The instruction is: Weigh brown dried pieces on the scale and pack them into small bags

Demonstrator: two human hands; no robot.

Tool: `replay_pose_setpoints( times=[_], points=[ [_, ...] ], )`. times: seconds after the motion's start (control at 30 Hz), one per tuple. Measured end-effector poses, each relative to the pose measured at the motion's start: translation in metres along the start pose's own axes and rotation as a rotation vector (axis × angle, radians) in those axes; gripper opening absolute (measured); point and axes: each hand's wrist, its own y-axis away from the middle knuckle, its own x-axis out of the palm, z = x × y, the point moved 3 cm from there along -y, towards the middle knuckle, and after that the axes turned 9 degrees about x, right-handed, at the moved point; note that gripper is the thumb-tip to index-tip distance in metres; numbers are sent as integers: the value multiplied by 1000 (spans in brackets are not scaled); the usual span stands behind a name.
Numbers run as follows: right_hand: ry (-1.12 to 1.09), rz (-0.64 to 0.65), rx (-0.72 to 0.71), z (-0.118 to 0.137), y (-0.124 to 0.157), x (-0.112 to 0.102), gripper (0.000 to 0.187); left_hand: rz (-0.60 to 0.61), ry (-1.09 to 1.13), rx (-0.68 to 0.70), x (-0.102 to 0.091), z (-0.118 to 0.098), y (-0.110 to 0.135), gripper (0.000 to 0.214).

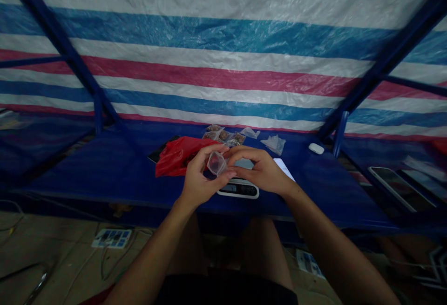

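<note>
Hands: The left hand [203,179] and right hand [261,171] are together above the middle of the tabletop, with fingers meeting around one small object.

Held item: A clear plastic cup [216,163] sits tilted between both hands. The left fingers and thumb grip it from its left, and the right fingertips [228,164] press against its right side. It is above the rear of the scale, not touching it.

Under the hands: A digital kitchen scale [238,188] lies on the tabletop [87,177], its display facing the person.

Left of the hands: A red plastic bag [178,157] lies bunched, partly over a dark phone [155,155].

Far edge: Small sealed packets [223,134] lie in a cluster, with a clear plastic bag [274,145] to their right.

Right of the hands: A white card [284,168] lies flat, and a small white case [316,148] sits near the far edge.
</note>
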Motion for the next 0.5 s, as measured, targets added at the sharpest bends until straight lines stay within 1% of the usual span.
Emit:
replay_pose_setpoints(
  times=[0.07,0.13,0.2,0.27,0.3,0.43,0.5],
  points=[
    [-13,-42,4,-5,2,4,8,-11,38,-14,0,1,2,65],
    [-44,-72,32,-12,4,7,12,-60,57,-9,-1,0,2,61],
    [-122,-85,88,-20,6,11,26,-145,68,8,-4,-1,-1,52],
    [-224,-68,158,-28,8,15,40,-224,66,14,-6,-2,-3,47],
    [-270,-50,192,-31,9,17,42,-253,59,9,-7,-2,-4,46],
    [-440,-39,315,-42,12,27,29,-328,67,-34,-3,1,-2,44],
    [-516,-58,373,-46,13,33,32,-387,126,-44,0,3,1,39]
  ],
)
